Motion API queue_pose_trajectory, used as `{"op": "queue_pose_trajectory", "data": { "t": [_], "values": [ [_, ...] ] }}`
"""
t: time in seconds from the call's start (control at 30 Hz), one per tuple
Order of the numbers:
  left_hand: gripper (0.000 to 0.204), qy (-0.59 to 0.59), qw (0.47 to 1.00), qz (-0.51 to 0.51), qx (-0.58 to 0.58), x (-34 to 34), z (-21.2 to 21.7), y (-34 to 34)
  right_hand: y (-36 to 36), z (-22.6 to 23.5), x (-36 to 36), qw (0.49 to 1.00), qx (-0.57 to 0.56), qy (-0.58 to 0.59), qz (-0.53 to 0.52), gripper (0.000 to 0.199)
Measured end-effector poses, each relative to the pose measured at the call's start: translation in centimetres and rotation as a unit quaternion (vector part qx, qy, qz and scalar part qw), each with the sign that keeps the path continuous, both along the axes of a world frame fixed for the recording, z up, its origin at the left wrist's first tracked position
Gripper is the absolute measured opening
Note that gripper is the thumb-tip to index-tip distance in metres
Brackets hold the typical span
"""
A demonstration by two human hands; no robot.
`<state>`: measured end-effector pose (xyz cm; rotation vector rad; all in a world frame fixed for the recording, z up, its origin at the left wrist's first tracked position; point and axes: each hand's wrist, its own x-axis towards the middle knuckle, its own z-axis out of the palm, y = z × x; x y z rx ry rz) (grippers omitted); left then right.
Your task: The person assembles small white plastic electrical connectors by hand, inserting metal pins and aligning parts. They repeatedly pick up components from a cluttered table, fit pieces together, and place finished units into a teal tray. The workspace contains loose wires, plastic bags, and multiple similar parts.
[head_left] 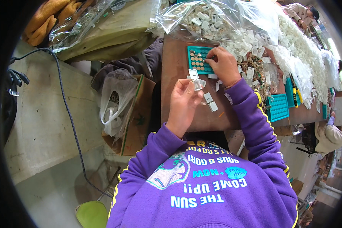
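Observation:
My left hand [183, 102] pinches a small white plastic case [194, 75] between thumb and fingers, its lid flipped up. Just beyond it, a teal tray [205, 49] lies on the brown table [174, 76], with several round, coin-like metal discs [197, 59] in its pockets. Over the tray's right side, my right hand [223, 65] has its thumb and fingers drawn together; whatever they may hold is too small to make out. Another opened white case [211, 102] rests on the table to the right of my left hand. A few more white pieces lie between my hands.
White plastic parts [252, 43] are heaped beyond and right of my right hand. A second teal tray [277, 107] and yellow-and-black-handled pliers [295, 93] lie at the right. Left of the table stands a cardboard box [135, 114] with a plastic bag [119, 89]. Another person [328, 136] sits far right.

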<state>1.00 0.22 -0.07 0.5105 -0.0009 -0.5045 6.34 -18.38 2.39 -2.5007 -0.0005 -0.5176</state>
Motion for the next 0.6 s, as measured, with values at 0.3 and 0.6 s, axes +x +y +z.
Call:
{"op": "queue_pose_trajectory", "data": {
  "t": [0.3, 0.6],
  "values": [
    [0.017, -0.012, 1.0, -0.005, 0.009, 0.2, 0.0, -0.1, -0.1, 0.9, 0.1, 0.998, -0.021, 0.03, 0.049, 0.012],
    [0.016, -0.022, 1.0, -0.019, -0.005, 0.3, 0.0, 0.1, 0.6, 0.8, -0.9, 0.993, -0.095, 0.001, 0.065, 0.005]
  ]
}}
